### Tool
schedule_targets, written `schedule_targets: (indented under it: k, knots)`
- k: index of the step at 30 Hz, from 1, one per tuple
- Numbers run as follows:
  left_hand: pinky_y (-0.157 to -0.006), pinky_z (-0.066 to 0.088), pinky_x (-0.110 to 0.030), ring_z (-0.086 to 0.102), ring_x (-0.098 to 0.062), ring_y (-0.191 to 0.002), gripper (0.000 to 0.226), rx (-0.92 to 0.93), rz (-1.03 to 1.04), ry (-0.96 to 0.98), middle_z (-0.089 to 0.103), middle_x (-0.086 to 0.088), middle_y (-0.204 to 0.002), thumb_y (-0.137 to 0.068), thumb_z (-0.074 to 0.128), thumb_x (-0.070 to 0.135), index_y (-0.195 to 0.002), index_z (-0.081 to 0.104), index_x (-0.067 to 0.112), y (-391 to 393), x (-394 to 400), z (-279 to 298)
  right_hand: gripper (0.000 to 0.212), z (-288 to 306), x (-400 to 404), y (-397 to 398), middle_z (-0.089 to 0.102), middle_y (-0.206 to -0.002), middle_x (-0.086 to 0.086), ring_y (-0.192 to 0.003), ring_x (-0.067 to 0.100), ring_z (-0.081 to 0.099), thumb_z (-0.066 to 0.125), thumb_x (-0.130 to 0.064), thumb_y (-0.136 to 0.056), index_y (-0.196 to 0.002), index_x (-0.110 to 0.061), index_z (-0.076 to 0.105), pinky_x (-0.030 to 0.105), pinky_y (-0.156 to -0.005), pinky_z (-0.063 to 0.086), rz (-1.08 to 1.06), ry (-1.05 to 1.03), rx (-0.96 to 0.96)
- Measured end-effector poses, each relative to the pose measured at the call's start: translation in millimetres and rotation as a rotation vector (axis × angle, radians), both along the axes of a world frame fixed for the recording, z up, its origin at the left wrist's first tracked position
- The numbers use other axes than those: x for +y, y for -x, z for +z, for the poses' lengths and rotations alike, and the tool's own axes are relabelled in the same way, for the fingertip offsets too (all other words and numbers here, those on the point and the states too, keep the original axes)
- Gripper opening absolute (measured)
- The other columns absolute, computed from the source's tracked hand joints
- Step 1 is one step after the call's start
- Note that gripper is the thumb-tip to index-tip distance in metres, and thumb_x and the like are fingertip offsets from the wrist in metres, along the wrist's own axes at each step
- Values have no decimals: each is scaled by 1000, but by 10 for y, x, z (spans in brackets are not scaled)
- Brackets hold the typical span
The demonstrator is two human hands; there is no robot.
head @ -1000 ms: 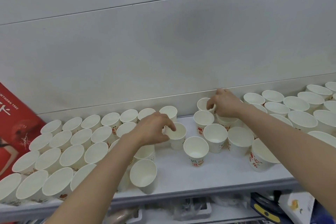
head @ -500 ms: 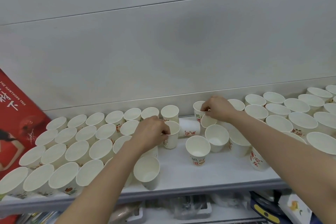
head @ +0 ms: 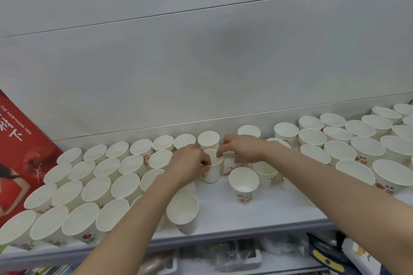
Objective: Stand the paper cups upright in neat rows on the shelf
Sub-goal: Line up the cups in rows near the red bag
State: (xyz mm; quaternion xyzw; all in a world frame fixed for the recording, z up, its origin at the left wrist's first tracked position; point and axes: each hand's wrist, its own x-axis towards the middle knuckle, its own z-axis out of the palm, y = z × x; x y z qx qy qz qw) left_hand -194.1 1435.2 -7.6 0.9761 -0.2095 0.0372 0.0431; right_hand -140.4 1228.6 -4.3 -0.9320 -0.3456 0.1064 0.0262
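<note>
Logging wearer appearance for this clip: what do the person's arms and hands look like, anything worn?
Both forearms are bare as far as the frame shows: no sleeves, gloves, watch or bracelets visible. The left hand and right hand show no rings that I can make out.

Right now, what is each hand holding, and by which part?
The left hand grips an upright paper cup at its rim and upper wall. The right hand closes its fingers on a tipped cup beside it, near the base.
</note>
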Motion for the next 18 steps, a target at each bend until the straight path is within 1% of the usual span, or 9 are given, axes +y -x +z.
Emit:
schedule_targets:
  k: [3,5,7,8,10,12,15,18]
  knots:
    - [-69,47,-32,52,-15,-95,14,0,-6,18,67,10,-93,-87,60,28,-95,71,32,3,-13,15,48,-24,-13,-1,47,-118,-3,-85,19,52,55,-2,-79,-118,-29,54,36,-70,46,-5,-34,-68]
    - [-68,47,-32,52,-15,-95,14,-4,-2,22,67,9,-92,-86,60,27,-94,71,30,3,-18,27,47,-34,-59,12,50,-117,-6,-83,16,54,57,-2,-78,-117,-27,50,38,-72,48,-25,-153,-84]
    - [-67,46,-30,52,-16,-96,14,-13,5,9,68,8,-93,-85,60,26,-93,71,28,-4,-12,28,44,-39,-125,14,54,-116,-9,-81,8,49,60,-3,-77,-114,-24,47,39,-74,49,-55,-262,-120]
    - [-67,46,-30,52,-16,-96,14,-14,9,3,68,9,-93,-85,59,25,-93,71,28,-6,-10,27,42,-42,-152,14,56,-115,-10,-83,6,45,60,-4,-78,-113,-23,47,38,-75,49,-56,-268,-145]
    - [-68,48,-31,53,-16,-95,15,-9,18,-11,67,8,-93,-84,59,25,-91,71,28,-10,-12,19,38,-69,-173,2,56,-115,-10,-91,8,43,61,-8,-80,-112,-25,51,38,-77,47,-8,-203,-177]
    - [-67,49,-32,55,-17,-94,15,7,42,-20,67,7,-90,-82,57,25,-89,70,28,-25,-12,0,39,-128,-150,-20,54,-118,-9,-99,15,44,62,-11,-80,-114,-28,54,39,-78,46,61,-136,-185]
    - [-69,52,-34,59,-18,-91,15,57,67,-26,67,6,-89,-78,57,26,-85,69,30,-40,-7,-17,39,-170,-108,-70,51,-124,-5,-102,20,44,64,-14,-79,-114,-30,56,37,-83,43,103,-72,-207]
    - [-70,53,-33,60,-16,-90,14,103,40,-48,68,8,-88,-78,59,25,-86,70,29,-35,7,-42,46,-194,-89,-104,51,-125,-3,-102,22,43,63,-9,-77,-118,-27,55,33,-86,39,79,-59,-266]
